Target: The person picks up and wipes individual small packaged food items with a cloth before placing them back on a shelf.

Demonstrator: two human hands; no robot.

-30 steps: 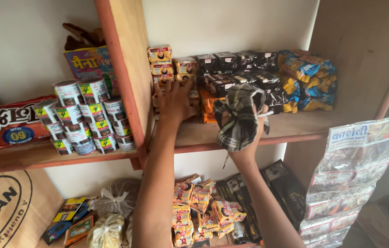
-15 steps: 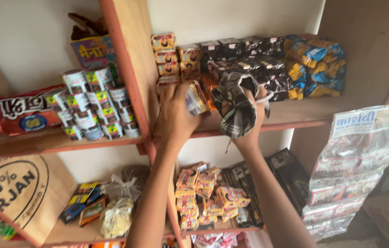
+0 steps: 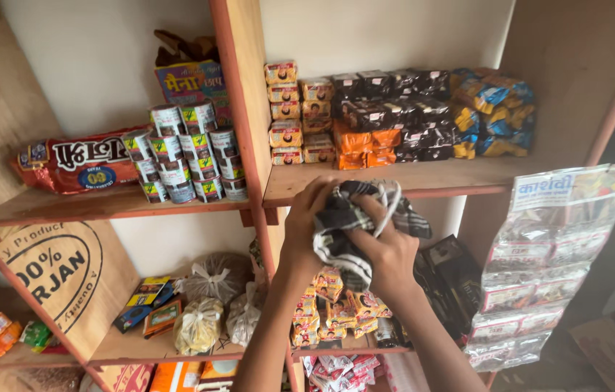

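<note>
Black-and-white checked cloth [image 3: 355, 225], crumpled, bunched between both hands

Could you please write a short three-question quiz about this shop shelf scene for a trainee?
1. True or false: both hands hold the dark checked cloth.
2. Which packets lie directly under the black packets on the upper shelf? A) orange packets B) green packets C) white jars
3. Fill in: the stacked small tins stand to the ____ of the wooden upright.

Key:
1. True: the left hand and right hand both grip it.
2. A, the orange packets.
3. left
</note>
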